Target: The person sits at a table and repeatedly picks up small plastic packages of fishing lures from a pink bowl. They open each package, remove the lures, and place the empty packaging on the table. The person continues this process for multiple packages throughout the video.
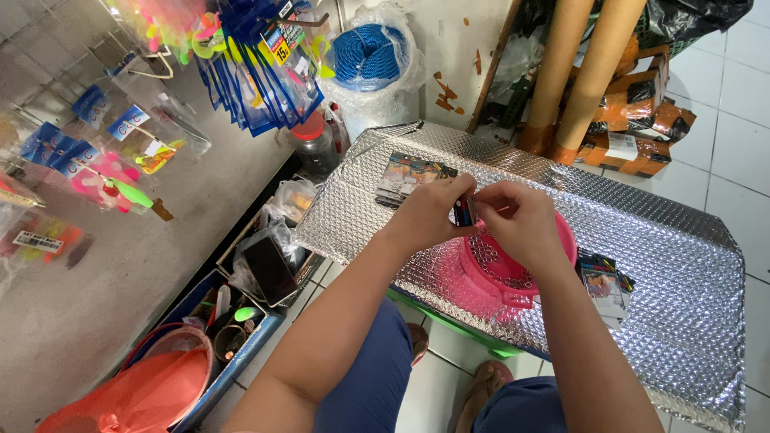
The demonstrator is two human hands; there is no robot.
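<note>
Both hands pinch one small dark packet above pink basket.
Left hand [429, 215] and right hand [521, 220] closed on small packet [463, 212]; pink basket [561, 232] holds rings; card stacks on desk [682, 265] far-left [405, 178] and right [603, 282], seemingly mid-way.

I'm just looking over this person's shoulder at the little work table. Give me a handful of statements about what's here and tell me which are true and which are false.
1. Both hands, the left hand and the right hand, meet on a small dark packet. True.
2. The pink bowl sits under the hands. True.
3. The table cover is plain green cloth. False: it is silvery bubble foil.
4. A stack of small cards lies on the far left of the foil. True.
5. The blue rope coil lies in the bowl. False: it is bagged beyond the table.
</note>
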